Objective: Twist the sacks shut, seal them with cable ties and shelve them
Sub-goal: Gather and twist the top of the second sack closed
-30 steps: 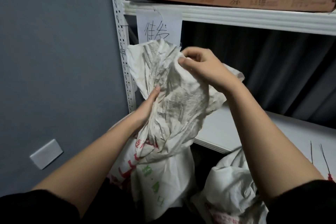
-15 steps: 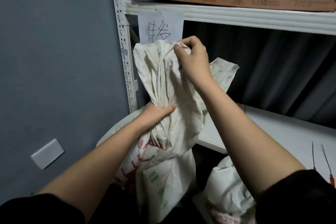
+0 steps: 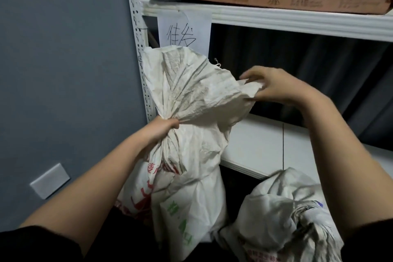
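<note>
A white woven sack (image 3: 191, 176) with red and green print stands in front of me, its top gathered into a neck. My left hand (image 3: 163, 128) grips that neck tightly from the left. Above the grip the loose mouth of the sack fans out up and to the right. My right hand (image 3: 274, 85) pinches the right corner of that loose cloth, away from the neck. A second white sack (image 3: 282, 215) with its top bunched sits low at the right. One thin dark cable tie (image 3: 283, 147) lies on the white lower shelf (image 3: 255, 151).
A white metal rack has a perforated upright (image 3: 138, 49) at the left and an upper shelf (image 3: 276, 20) carrying a flat brown carton (image 3: 276, 0). A handwritten paper label (image 3: 182, 30) hangs from the upper shelf. Grey wall with a white cover plate (image 3: 50, 179) at left; dark curtain behind.
My right hand has moved from the top of the sack's mouth down and to the right, pulling the loose cloth out sideways. My left hand has tightened round the neck.
</note>
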`<state>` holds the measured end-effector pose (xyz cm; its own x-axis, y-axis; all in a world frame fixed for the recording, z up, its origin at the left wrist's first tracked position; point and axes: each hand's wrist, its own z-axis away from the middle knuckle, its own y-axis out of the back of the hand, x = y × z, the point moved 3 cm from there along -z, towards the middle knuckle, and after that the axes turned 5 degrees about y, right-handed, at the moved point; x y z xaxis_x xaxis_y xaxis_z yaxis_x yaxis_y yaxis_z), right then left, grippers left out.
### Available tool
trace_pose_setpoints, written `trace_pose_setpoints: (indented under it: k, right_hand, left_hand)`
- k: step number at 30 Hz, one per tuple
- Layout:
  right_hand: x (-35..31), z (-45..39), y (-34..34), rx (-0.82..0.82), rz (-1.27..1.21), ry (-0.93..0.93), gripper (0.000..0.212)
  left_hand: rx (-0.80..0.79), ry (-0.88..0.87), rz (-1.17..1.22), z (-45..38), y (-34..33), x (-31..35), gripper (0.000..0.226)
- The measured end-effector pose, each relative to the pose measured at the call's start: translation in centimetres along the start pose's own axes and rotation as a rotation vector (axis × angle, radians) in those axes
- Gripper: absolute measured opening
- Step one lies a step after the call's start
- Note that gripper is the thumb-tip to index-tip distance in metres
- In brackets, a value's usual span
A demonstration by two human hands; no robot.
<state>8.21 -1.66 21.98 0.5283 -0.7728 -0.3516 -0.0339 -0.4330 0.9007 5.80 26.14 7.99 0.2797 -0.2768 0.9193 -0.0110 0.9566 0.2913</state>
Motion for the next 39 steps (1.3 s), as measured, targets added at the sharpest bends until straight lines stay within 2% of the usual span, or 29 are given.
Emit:
trace_pose_setpoints:
  k: [1, 3, 6, 10, 11, 13, 14, 15, 17, 19, 21, 22, 25, 26, 29, 30, 32, 35, 37, 39]
  right_hand:
    - [0.2, 0.1, 0.2, 0.092, -0.066, 0.019, 0.027]
    - [0.3, 0.2, 0.1, 0.17, -0.257, 0.024, 0.024]
    - [-0.3, 0.1, -1.1, 0.105, -0.355, 0.022, 0.017]
    - [-1.8, 0.3, -1.5, 0.1, -0.372, 0.069, 0.01]
    - [-2.1, 0.4, -1.4, 0.057, -0.375, 0.082, 0.009]
    - [-2.3, 0.8, -1.3, -0.081, -0.403, 0.102, 0.01]
    - [-2.4, 1.1, -1.3, -0.144, -0.418, 0.092, 0.011]
    - [-2.7, 1.3, -1.2, -0.183, -0.439, 0.072, 0.025]
    - [-3.3, 1.7, -1.0, -0.232, -0.508, 0.051, 0.056]
    - [-4.9, 2.0, -0.9, -0.222, -0.592, 0.097, 0.054]
    - [-6.9, 1.9, -0.9, -0.156, -0.658, 0.156, 0.045]
    - [-8.0, 1.7, -1.0, -0.101, -0.678, 0.19, 0.045]
    - [-10.7, 0.7, -1.5, 0.09, -0.701, 0.267, 0.044]
    - [-11.1, 0.2, -1.6, 0.152, -0.719, 0.271, 0.043]
    - [-10.8, -1.3, -1.8, 0.323, -0.78, 0.215, 0.037]
    - [-10.3, -1.8, -1.8, 0.366, -0.792, 0.191, 0.037]
    - [-9.1, -2.4, -2.0, 0.423, -0.805, 0.147, 0.042]
    - [-8.3, -2.7, -2.4, 0.443, -0.79, 0.121, 0.042]
    - [-8.4, -2.9, -2.1, 0.468, -0.807, 0.132, 0.032]
    - [-7.9, -2.9, -1.0, 0.526, -0.797, 0.131, 0.021]
  left_hand:
    - [0.013, 0.014, 0.004, -0.3, 0.2, -0.3, 0.044]
    - [0.031, 0.009, 0.035, -0.4, 0.4, -0.3, 0.043]
    - [0.046, -0.02, 0.063, -0.3, -0.1, -0.1, 0.046]
    - [0.061, -0.097, 0.175, 0.8, -1.1, 0.5, 0.034]
    - [0.065, -0.099, 0.231, 1.2, -1.2, 0.6, 0.027]
    - [0.028, -0.08, 0.288, 1.8, -1.2, 0.4, 0.012]
    - [-0.014, -0.085, 0.286, 1.9, -1.3, 0.4, 0.016]
    - [-0.046, -0.1, 0.292, 1.9, -1.4, 0.4, 0.02]
    - [-0.013, -0.137, 0.32, 1.6, -1.5, 0.4, 0.024]
    - [0.053, -0.173, 0.308, 1.3, -1.8, 0.6, 0.042]
    - [0.115, -0.154, 0.238, 1.1, -2.5, 0.8, 0.061]
    - [0.123, -0.146, 0.223, 1.2, -2.8, 0.8, 0.064]
    - [0.103, -0.177, 0.226, 1.2, -4.1, 0.6, 0.049]
    - [0.079, -0.181, 0.263, 1.7, -4.5, 0.7, 0.05]
    - [-0.063, -0.179, 0.368, 2.5, -4.7, 0.4, 0.082]
    - [-0.101, -0.196, 0.371, 3.2, -4.8, 0.4, 0.083]
    - [-0.144, -0.238, 0.296, 4.1, -4.7, 0.5, 0.073]
    - [-0.13, -0.306, 0.047, 4.7, -5.1, 0.5, 0.028]
    - [-0.086, -0.347, -0.034, 4.5, -5.2, 0.6, 0.033]
    - [-0.043, -0.334, -0.01, 4.3, -4.9, 0.7, 0.04]
